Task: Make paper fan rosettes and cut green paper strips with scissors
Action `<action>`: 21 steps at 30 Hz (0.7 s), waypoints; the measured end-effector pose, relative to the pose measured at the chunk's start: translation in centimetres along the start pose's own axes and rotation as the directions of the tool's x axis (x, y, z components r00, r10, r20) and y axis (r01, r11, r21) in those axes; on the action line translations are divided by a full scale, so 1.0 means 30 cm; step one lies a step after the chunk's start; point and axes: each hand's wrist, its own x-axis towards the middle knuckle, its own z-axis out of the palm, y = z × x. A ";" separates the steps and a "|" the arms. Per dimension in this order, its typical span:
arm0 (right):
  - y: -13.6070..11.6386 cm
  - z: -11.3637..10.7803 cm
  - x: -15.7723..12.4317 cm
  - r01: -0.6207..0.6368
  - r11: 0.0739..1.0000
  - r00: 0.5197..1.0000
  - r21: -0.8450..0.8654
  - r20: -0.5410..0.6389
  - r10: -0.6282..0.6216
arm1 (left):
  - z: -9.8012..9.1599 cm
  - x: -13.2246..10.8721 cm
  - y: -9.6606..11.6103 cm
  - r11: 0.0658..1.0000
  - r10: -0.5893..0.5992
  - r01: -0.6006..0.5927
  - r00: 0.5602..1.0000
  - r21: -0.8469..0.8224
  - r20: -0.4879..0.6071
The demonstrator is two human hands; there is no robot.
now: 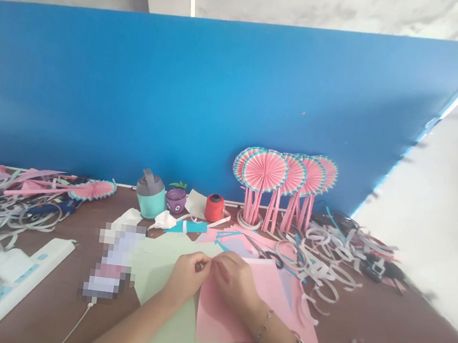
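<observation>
My left hand [188, 275] and my right hand [234, 280] meet fingertip to fingertip in the middle of the desk. Both are closed in a pinch at the upper left corner of a pink paper sheet [216, 323]; the exact grip is partly covered by the fingers. Beneath lies a pale green paper sheet [169, 336], which reaches out to the left. More pink paper [294, 318] spreads under my right forearm. Scissors [273, 259] rest just beyond my right hand, partly hidden among paper strips.
Pink pleated paper fans [265, 170] stand against the blue partition [180, 93]. Nearby are a red thread spool [214, 208], a purple pot [176, 201] and a teal bottle [151, 202]. Curled white strips [328, 250] lie right; a power strip [18, 285] and a blurred-out phone [111, 268] lie left.
</observation>
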 end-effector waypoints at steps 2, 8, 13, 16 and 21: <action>-0.003 -0.003 0.000 0.011 1.000 1.000 0.014 0.001 -0.011 | -0.003 -0.001 0.005 1.000 -0.012 0.012 1.000 0.001 -0.001; -0.008 -0.006 0.001 -0.002 0.999 1.000 0.039 -0.015 0.003 | -0.010 0.001 0.016 1.000 -0.011 0.011 1.000 -0.004 -0.010; -0.001 -0.001 -0.001 -0.019 1.000 0.999 0.021 -0.025 0.019 | -0.008 0.005 0.009 1.000 -0.009 0.009 1.000 -0.010 -0.011; -0.001 0.002 -0.001 0.010 1.000 0.999 -0.005 -0.034 -0.010 | -0.010 0.004 0.012 1.000 -0.025 0.025 1.000 0.006 -0.018; -0.001 0.007 -0.001 0.043 0.998 0.998 -0.039 -0.049 -0.045 | -0.010 0.004 0.012 0.999 -0.041 0.042 0.999 0.026 -0.021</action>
